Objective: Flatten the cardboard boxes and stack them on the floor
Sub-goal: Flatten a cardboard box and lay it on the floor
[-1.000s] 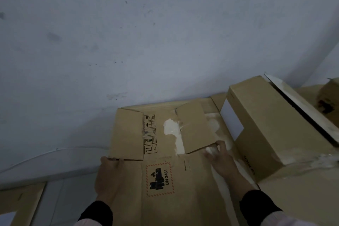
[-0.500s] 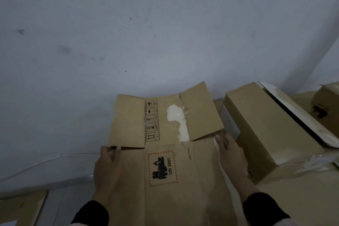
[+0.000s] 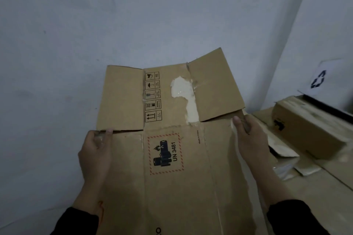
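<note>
A flattened brown cardboard box (image 3: 172, 187) with a red-bordered "UN 3481" battery label is held up in front of the wall, its top flaps spread out above. My left hand (image 3: 94, 155) grips its left edge just below the left flap, thumb on the front face. My right hand (image 3: 250, 140) grips the right edge at the same height, fingers curled round the edge. A white torn patch of tape residue marks the flap crease near the top centre.
A grey wall fills the background, with a corner at the right. At the right, an unflattened brown box (image 3: 309, 126) lies on more flat cardboard (image 3: 321, 181). A white sheet with a recycling symbol (image 3: 318, 80) leans against the right wall.
Both hands have lifted the flattened box up off the pile and toward me. The view has swung right, so the big box at the right has dropped out and a smaller one shows.
</note>
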